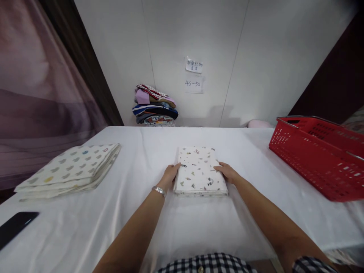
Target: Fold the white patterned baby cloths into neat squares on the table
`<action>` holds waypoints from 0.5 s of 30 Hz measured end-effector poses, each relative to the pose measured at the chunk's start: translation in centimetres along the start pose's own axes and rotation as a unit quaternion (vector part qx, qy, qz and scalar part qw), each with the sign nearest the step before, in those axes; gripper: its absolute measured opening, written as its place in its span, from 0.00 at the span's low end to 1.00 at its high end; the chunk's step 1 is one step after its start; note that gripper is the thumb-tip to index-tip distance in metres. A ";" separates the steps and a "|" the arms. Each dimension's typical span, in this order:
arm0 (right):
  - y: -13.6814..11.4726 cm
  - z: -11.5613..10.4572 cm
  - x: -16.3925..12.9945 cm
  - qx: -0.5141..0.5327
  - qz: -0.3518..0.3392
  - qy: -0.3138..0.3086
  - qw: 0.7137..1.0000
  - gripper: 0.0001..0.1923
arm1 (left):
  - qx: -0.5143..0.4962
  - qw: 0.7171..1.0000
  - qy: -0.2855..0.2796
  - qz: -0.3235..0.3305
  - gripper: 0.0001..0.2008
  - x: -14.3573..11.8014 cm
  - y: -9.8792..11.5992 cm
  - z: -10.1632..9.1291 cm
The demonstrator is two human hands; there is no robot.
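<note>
1. Black phone [15, 226] lies flat at the table's left edge, near corner; out of reach of the working area, untouched.
2. Stack of folded spotted cloths [71, 168] sits toward the table's left edge, well apart from the hands; reads as a finished pile, edges roughly squared.
3. Left hand [170, 176], bracelet on the wrist, presses against the left side of the folded printed cloth [199, 170]; fingers curled over its edge, so this grip is clasping the cloth's side, not lifting it.
4. The folded printed cloth lies flat on the white table [182, 223], mid-width, about midway between near and far edges. Its long axis runs near edge to far edge, short ends facing the person and the wall.
5. Right hand [227, 172] mirrors it on the right side, fingertips over the cloth's top edge; grip likewise clasping the cloth. Two-sided hold looks like squaring or steadying the fold.
6. Red basket [321, 155] stands at the table's right edge, apart from the cloth.
7. Pile of coloured clothes [155, 106] sits past the far edge, against the wall.
</note>
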State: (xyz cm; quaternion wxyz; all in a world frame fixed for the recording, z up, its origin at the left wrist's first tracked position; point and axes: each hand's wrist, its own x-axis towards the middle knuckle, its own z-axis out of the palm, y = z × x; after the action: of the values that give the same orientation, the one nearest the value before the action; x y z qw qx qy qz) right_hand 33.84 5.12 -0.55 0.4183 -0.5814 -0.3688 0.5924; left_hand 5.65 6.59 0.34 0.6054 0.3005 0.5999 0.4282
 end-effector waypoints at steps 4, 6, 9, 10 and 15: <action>0.5 -0.4 0.3 0.015 -0.003 -0.025 1.000 0.21 | 0.026 0.998 -0.038 -0.031 0.22 -0.7 0.7 -0.1; 0.5 -0.5 0.3 0.018 -0.005 -0.035 0.999 0.21 | 0.032 0.995 -0.072 -0.053 0.21 -1.2 1.2 0.1; 0.1 -0.6 -0.2 0.033 -0.007 -0.044 0.998 0.21 | 0.011 0.987 -0.123 -0.099 0.23 -1.9 1.6 0.3; 0.0 -0.5 -0.4 0.041 -0.007 -0.047 0.998 0.21 | -0.001 0.983 -0.143 -0.116 0.24 -2.1 1.6 0.3; -0.5 -0.5 -1.8 0.062 -0.007 -0.072 0.995 0.19 | -0.056 0.958 -0.236 -0.154 0.30 -2.4 1.0 0.2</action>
State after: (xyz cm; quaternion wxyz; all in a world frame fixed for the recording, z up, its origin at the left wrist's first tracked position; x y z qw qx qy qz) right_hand 34.34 3.64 0.62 0.4304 -0.5076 -0.3647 0.6512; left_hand 5.88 5.00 2.35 0.8043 0.2624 0.4540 0.2796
